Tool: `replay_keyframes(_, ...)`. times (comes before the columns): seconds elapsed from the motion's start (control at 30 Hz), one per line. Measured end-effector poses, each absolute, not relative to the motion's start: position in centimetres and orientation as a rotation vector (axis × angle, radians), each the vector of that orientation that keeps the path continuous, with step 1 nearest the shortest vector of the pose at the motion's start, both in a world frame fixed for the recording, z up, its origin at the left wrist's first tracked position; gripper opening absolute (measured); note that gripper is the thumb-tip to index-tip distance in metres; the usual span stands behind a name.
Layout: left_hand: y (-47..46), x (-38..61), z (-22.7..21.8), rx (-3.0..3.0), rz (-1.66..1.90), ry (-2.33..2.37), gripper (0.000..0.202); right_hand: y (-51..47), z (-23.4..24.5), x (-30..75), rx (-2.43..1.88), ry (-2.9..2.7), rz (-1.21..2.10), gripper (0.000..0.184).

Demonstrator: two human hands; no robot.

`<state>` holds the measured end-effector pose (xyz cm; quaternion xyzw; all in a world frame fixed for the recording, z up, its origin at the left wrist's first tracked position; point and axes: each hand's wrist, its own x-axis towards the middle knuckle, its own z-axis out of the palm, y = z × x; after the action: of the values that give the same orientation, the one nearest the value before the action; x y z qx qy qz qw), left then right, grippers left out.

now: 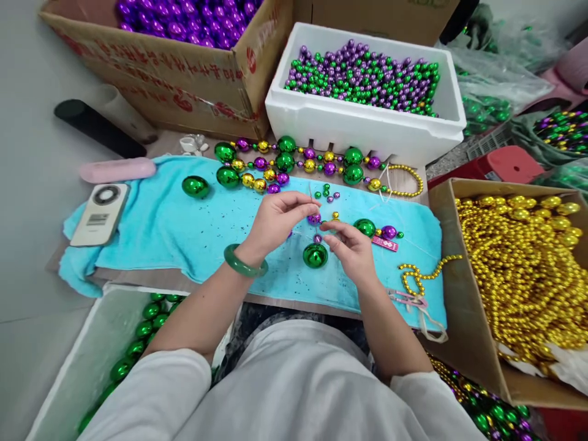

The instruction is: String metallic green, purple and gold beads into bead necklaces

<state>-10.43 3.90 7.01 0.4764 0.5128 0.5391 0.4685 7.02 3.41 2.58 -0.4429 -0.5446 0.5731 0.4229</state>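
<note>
My left hand, with a green bangle on its wrist, pinches a thin needle-like strand between thumb and fingers. Just below those fingertips is a shiny purple bead. Under it, in line, come a smaller purple bead and a large green bead near the blue towel. My right hand is curled close beside these beads, thumb and index finger nearly together; what lies between them is too small to make out. Right of it sits another large green bead with smaller beads on a string.
Finished-looking bead strands lie along the back of the blue towel. Behind stand a white foam box and a cardboard box of beads. A box of gold beads is at right; a phone lies left.
</note>
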Motion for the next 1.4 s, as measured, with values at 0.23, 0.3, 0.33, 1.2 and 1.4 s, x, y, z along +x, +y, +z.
replay_keyframes(0.23,3.5,-8.9,9.0,1.235,1.469,1.228,0.007,3.9,3.8,6.6,-1.032,-1.355,1.554,0.020)
replay_keyframes(0.3,3.6,-9.0,8.4,1.191,1.506,1.218,0.008,4.1,3.6,7.2,-1.032,-1.406,1.585,0.023)
replay_keyframes(0.33,3.7,-9.2,7.9,1.157,1.522,1.207,0.010,4.2,3.4,7.5,-1.035,-1.435,1.607,0.024)
replay_keyframes(1.2,0.5,-12.8,0.0,2.428,0.052,1.560,0.041,4.1,9.2,17.3,-0.800,-0.965,1.077,0.007)
replay_keyframes(1.4,1.1,-17.3,1.0,2.680,-0.001,1.447,0.040,3.7,7.5,19.7,-1.052,-0.875,1.043,0.011)
